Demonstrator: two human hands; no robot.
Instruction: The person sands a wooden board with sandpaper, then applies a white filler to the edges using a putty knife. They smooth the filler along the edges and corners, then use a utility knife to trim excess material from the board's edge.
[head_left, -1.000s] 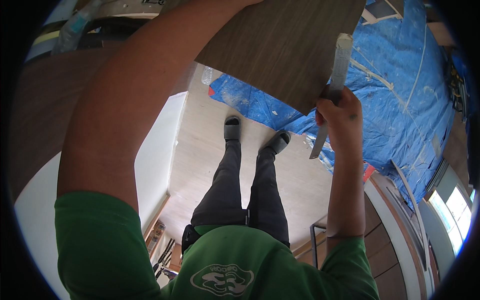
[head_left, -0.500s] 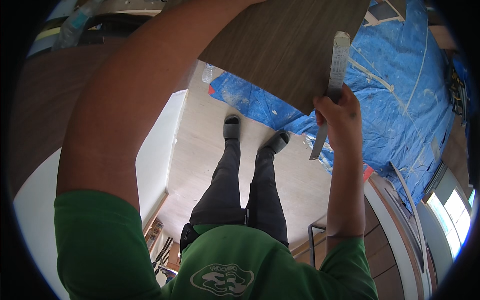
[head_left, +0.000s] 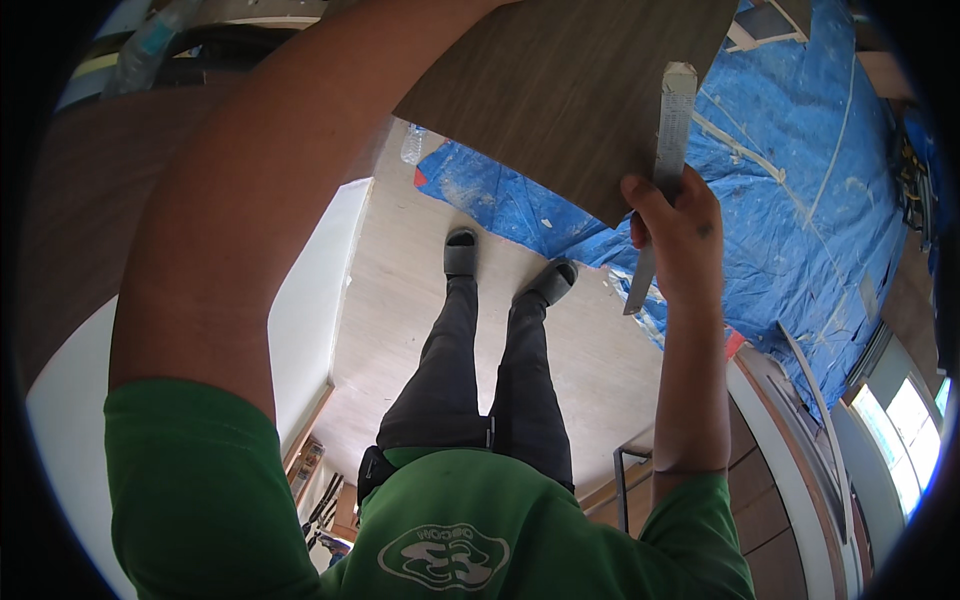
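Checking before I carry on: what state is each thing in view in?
Metal strip, held in right hand
Right hand, grip closed
Board, flat, partly out of frame
Blue sheet, spread out, creased, stained
Slippers, both worn
Upper-left bottle, cap not visible

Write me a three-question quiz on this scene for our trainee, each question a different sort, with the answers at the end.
1. What does the person's right hand hold?

2. True or false: the big crumpled sheet is yellow.

3. Choose one. In the picture, the lower right corner of the brown board lies closest to:
A. a window
B. the right thumb
C. the left slipper

Key:
1. A metal ruler.
2. False; it is blue.
3. B.
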